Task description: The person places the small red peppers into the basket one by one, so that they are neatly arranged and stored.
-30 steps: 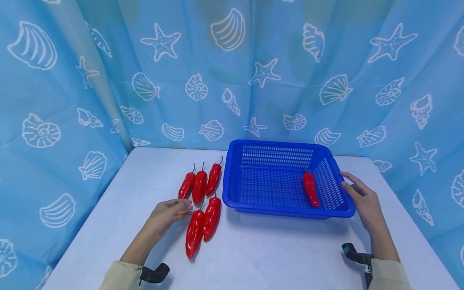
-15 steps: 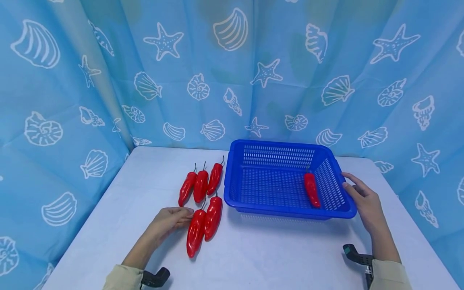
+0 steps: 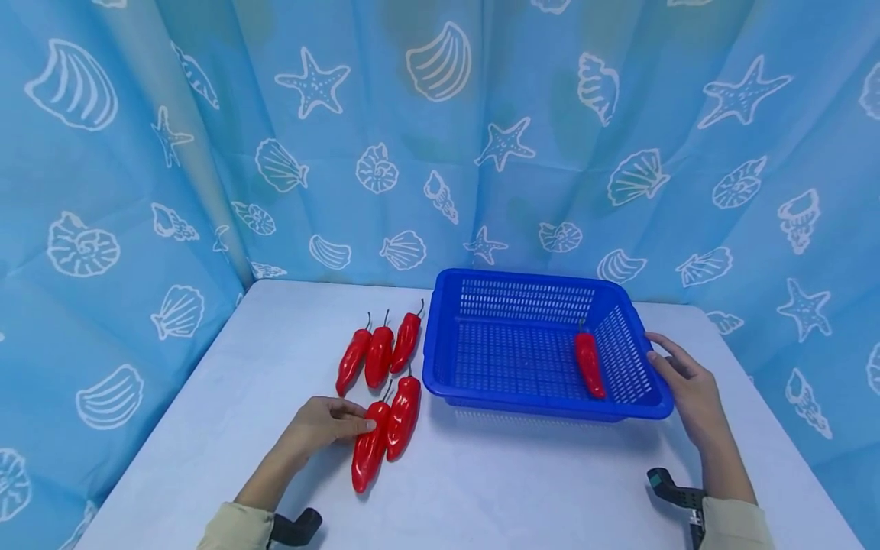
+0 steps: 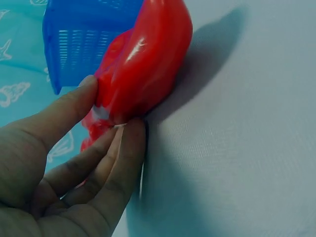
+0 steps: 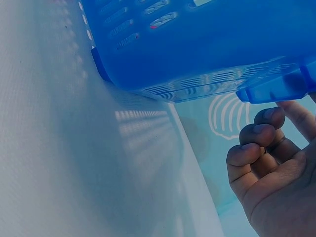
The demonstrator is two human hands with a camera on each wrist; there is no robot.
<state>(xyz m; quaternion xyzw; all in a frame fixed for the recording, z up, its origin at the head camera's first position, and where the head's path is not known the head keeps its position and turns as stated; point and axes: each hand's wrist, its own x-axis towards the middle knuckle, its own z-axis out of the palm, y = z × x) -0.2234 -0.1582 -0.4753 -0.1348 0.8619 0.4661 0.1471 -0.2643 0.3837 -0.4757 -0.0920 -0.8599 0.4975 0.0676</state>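
Observation:
My left hand pinches a red chili pepper lying on the table's front left. In the left wrist view, the thumb is on one side of this glossy chili and the fingertips tuck low against the other. A second red chili lies right beside it. At the right side, my right hand holds the rim of the blue plastic basket with thumb and index finger. Its other fingers curl below the rim in the right wrist view. One red chili lies inside the basket, near its right wall.
Behind the left hand lie three more red chilies: a left one, a middle one and a right one close to the basket. The white table ends at a blue seashell curtain.
My left hand has come down and toward me from beside the back chilies, and its thumb and fingers now pinch the front left chili. The right hand keeps its place at the basket.

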